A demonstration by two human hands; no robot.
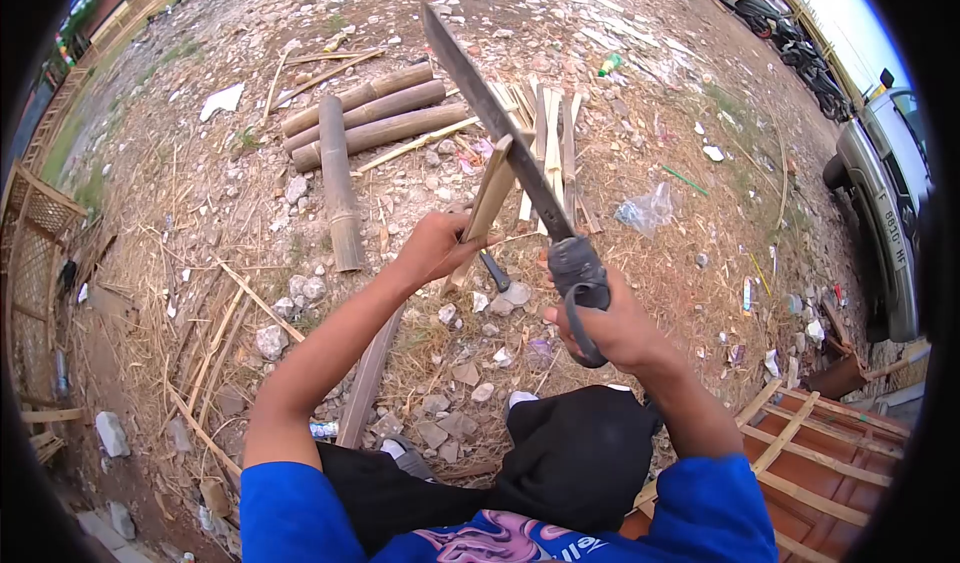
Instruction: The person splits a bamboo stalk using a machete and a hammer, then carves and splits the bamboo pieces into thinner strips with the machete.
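Observation:
My left hand [440,247] is wrapped round a split bamboo piece [490,191], held upright in front of me. My right hand [610,318] grips the dark, wrapped handle of a machete [470,78], which has a strap loop at its end. The long blade slants up to the left and meets the top end of the bamboo piece. Below, between my hands, a dark-handled tool [494,271] lies on the ground, its other end hidden. Beyond my hands rest several thick bamboo poles [390,131] and a bundle of split bamboo strips [553,143].
One bamboo pole [338,183] lies across the others' near ends. A clear plastic bag [646,210] and a green bottle [609,65] litter the stony ground. A slatted wooden frame [820,473] is at lower right, with a parked vehicle [885,203] beyond and motorbikes [770,23] farther back.

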